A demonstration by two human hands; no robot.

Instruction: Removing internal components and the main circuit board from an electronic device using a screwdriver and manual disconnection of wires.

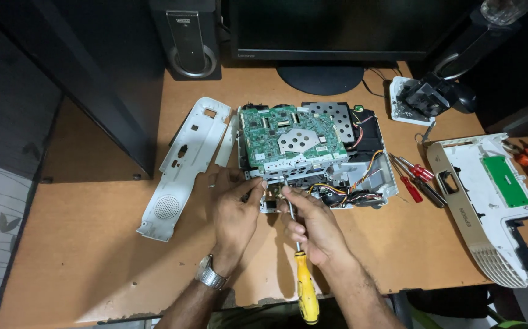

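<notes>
An opened white device (pixel 376 183) with a green circuit board (pixel 288 137) on top lies on the wooden desk (pixel 93 244). My right hand (pixel 315 228) grips a screwdriver with a yellow handle (pixel 305 286); its metal shaft runs up to the front edge of the device below the board. My left hand (pixel 233 210), with a metal watch (pixel 210 275) on the wrist, pinches the device's front edge right beside the screwdriver tip.
A white plastic side panel (pixel 181 167) lies left of the device. Red-handled screwdrivers (pixel 415 180) lie to its right, then the white top cover (pixel 489 207) with a green board. A monitor stand (pixel 320 76), a speaker (pixel 187 39) and a lamp base (pixel 419 97) stand behind.
</notes>
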